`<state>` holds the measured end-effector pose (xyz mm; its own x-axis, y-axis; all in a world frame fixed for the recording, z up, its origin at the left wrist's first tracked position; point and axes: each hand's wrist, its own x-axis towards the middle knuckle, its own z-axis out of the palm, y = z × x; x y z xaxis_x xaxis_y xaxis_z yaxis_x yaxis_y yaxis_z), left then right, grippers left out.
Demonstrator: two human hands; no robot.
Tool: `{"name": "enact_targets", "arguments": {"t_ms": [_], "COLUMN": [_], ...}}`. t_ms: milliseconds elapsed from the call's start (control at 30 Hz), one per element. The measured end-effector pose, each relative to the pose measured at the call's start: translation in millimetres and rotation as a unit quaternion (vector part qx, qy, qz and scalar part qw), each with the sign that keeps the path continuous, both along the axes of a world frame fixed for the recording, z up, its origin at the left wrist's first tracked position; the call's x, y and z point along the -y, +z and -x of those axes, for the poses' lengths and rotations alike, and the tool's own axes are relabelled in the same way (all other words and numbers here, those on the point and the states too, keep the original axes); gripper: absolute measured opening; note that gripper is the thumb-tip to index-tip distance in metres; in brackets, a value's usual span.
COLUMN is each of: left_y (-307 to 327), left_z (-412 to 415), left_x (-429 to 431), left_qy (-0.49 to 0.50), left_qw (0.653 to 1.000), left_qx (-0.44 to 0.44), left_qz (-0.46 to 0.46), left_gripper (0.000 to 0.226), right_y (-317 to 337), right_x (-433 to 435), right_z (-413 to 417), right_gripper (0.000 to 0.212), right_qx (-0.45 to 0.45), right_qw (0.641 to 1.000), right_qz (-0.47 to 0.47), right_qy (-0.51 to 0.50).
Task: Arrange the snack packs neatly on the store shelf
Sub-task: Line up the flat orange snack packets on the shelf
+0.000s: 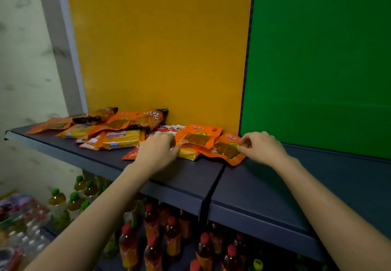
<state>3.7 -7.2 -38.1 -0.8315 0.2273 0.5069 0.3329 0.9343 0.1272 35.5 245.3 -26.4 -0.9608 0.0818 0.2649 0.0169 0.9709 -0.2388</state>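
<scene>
The snack packs [131, 131] are lying jumbled along the back of the dark shelf [186, 182]. The right hand [261, 147] is pinching the nearest orange pouch [225, 150] by its edge; the left hand [157, 149] is pressing, fingers curled, on packs beneath. Tugging the overlapped pouch is risking dragging neighbours off the front lip.

Shelf [190, 182] dark navy. Back panel [160, 48] mustard yellow, the next panel [317, 59] green. Packs by my hands orange with brown windows [197, 138]; cheese pack [122, 139] yellow. Bottles below: amber, red caps [171, 221] and green caps [74, 195]. Wall [25, 70] pale, marbled grey.
</scene>
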Motion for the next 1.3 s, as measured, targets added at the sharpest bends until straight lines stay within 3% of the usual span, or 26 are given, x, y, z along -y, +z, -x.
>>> {"name": "enact_targets", "arguments": {"t_ms": [300, 433, 533, 633, 733, 800, 967, 1133, 1300], "left_y": [3.2, 6.1, 5.5, 7.3, 14.2, 16.8, 21.0, 22.9, 22.2], "left_z": [78.6, 103.1, 117.3, 126.5, 131.3, 138.0, 146.9, 141.8, 138.3], "left_x": [-13.3, -17.1, -16.9, -16.8, -14.4, -13.2, -8.9, -5.2, -0.7], "left_qy": [0.009, -0.026, -0.063, -0.087, -0.097, -0.101, -0.123, -0.145, -0.179], "left_qw": [0.99, 0.972, 0.967, 0.963, 0.949, 0.934, 0.891, 0.879, 0.86], "left_qx": [0.139, 0.23, 0.246, 0.253, 0.292, 0.33, 0.402, 0.409, 0.418], "left_qz": [-0.002, -0.038, -0.023, -0.033, -0.071, -0.092, -0.169, -0.199, -0.233], "left_gripper": [0.069, 0.077, 0.083, 0.074, 0.052, 0.051, 0.066, 0.073, 0.049], "right_y": [-15.1, -22.7, -25.6, -24.9, -22.1, -21.8, -28.3, -33.3, -37.0], "right_x": [-8.7, -1.8, 10.8, 25.2, 39.7, 47.2, 55.1, 49.2, 53.1], "right_z": [18.7, 25.1, 29.7, 36.0, 41.6, 45.5, 55.7, 66.0, 70.9], "right_gripper": [0.057, 0.057, 0.067, 0.093, 0.104, 0.109, 0.109, 0.11, 0.099], "right_qx": [0.122, 0.131, 0.123, 0.123, 0.124, 0.122, 0.099, 0.084, 0.037], "right_qw": [0.981, 0.973, 0.967, 0.955, 0.943, 0.935, 0.923, 0.912, 0.896], "right_qz": [0.012, 0.023, 0.044, 0.059, 0.078, 0.081, 0.1, 0.191, 0.28], "right_qy": [-0.149, -0.188, -0.218, -0.263, -0.3, -0.324, -0.359, -0.353, -0.342]}}
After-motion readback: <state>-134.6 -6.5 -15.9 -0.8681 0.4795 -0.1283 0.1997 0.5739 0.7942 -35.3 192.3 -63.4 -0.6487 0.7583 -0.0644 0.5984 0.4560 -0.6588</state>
